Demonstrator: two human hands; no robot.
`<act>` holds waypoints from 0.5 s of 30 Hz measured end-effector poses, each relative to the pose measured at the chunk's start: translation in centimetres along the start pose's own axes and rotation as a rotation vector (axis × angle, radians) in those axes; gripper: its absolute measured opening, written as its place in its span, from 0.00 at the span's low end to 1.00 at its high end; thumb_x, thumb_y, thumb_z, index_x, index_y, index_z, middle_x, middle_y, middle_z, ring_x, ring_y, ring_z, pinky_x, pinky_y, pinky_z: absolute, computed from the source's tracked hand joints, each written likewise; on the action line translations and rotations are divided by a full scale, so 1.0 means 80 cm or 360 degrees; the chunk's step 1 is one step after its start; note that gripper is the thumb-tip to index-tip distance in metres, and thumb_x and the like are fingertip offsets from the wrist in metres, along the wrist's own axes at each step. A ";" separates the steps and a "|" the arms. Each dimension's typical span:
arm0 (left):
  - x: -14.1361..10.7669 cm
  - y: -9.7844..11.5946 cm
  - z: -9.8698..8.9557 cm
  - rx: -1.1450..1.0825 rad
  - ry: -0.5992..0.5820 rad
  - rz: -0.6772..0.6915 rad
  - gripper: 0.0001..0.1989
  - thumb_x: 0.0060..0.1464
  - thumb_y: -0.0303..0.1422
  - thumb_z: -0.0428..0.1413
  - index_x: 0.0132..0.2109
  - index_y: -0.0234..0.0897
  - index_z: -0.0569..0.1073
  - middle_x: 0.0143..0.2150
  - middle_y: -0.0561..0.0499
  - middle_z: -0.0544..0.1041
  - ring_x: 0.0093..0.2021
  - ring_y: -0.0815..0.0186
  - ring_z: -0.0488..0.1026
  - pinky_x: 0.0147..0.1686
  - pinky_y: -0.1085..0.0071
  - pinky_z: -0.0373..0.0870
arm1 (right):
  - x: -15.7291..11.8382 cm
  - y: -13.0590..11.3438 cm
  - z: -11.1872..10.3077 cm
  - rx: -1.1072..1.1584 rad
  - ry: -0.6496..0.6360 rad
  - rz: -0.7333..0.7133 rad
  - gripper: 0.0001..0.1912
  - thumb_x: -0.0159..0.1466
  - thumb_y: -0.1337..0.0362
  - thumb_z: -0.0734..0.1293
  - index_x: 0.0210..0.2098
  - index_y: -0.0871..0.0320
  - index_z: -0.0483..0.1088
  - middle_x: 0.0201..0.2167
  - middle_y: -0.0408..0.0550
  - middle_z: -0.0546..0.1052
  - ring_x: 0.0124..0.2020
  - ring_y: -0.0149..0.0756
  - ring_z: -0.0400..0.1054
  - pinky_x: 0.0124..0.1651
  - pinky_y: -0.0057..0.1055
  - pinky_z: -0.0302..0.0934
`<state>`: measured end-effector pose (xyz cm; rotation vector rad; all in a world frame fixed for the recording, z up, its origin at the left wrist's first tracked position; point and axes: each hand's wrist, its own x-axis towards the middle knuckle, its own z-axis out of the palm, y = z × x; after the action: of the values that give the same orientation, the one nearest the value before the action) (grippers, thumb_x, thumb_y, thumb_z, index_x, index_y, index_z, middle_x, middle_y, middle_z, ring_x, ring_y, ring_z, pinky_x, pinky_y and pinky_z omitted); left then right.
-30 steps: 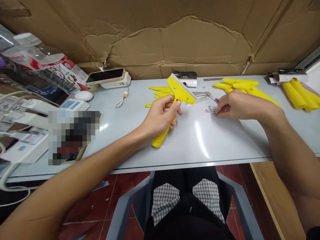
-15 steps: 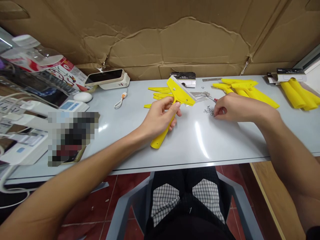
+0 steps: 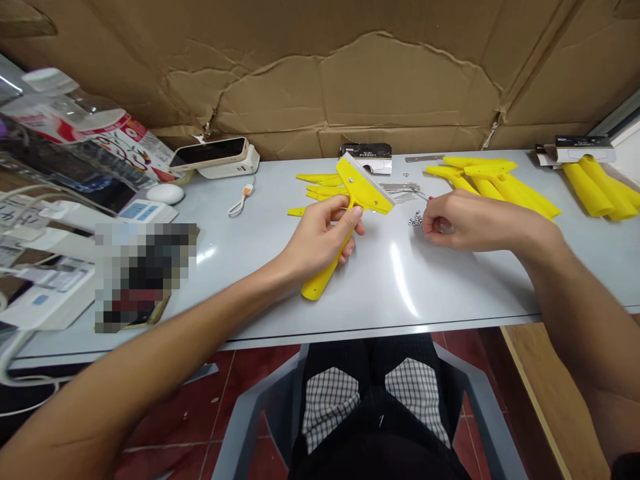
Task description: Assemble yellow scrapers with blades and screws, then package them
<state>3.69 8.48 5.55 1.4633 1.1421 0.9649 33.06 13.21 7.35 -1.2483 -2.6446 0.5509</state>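
My left hand grips the handle of a yellow plastic scraper with a metal blade edge along its far end, and the handle's tip points toward me. My right hand sits just right of a small pile of metal screws or nuts, its fingertips pinched close together. Whether they hold a piece is too small to tell. Loose yellow scraper parts lie behind my left hand. Beyond my right hand lie more yellow parts, and thin metal blades lie near the pile.
A second heap of yellow parts lies at the right end of the pale table. A phone on a power bank, a white mouse and papers with cables crowd the left. Cardboard lines the wall behind.
My right hand has moved left and slightly up, its fingertips now over the right side of the pile. The scraper stays in my left hand, nearly unmoved.
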 end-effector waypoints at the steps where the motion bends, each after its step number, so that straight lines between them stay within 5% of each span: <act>1: -0.002 0.000 0.002 -0.0011 -0.0015 -0.0009 0.10 0.74 0.35 0.55 0.40 0.39 0.71 0.37 0.51 0.77 0.19 0.76 0.67 0.17 0.76 0.67 | 0.001 -0.006 -0.004 0.0001 -0.0061 -0.0015 0.03 0.60 0.63 0.73 0.29 0.52 0.77 0.28 0.44 0.79 0.29 0.38 0.67 0.36 0.39 0.59; 6: -0.014 0.002 0.014 -0.0051 -0.0116 -0.0085 0.09 0.74 0.35 0.54 0.41 0.39 0.71 0.37 0.51 0.77 0.19 0.76 0.67 0.17 0.76 0.68 | 0.007 -0.033 -0.010 0.0249 0.0066 -0.0155 0.05 0.63 0.60 0.72 0.32 0.53 0.77 0.32 0.44 0.81 0.32 0.36 0.69 0.38 0.37 0.61; 15: -0.024 0.006 0.022 0.0035 -0.0160 -0.0150 0.09 0.74 0.35 0.54 0.42 0.39 0.71 0.37 0.50 0.78 0.19 0.75 0.69 0.17 0.76 0.69 | 0.013 -0.051 0.011 0.0512 0.0345 0.0015 0.06 0.62 0.59 0.73 0.31 0.54 0.76 0.28 0.45 0.79 0.29 0.36 0.67 0.34 0.38 0.60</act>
<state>5.00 6.17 5.68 1.4461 1.1410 0.8074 29.23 11.45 8.15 -1.1504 -2.2650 0.7600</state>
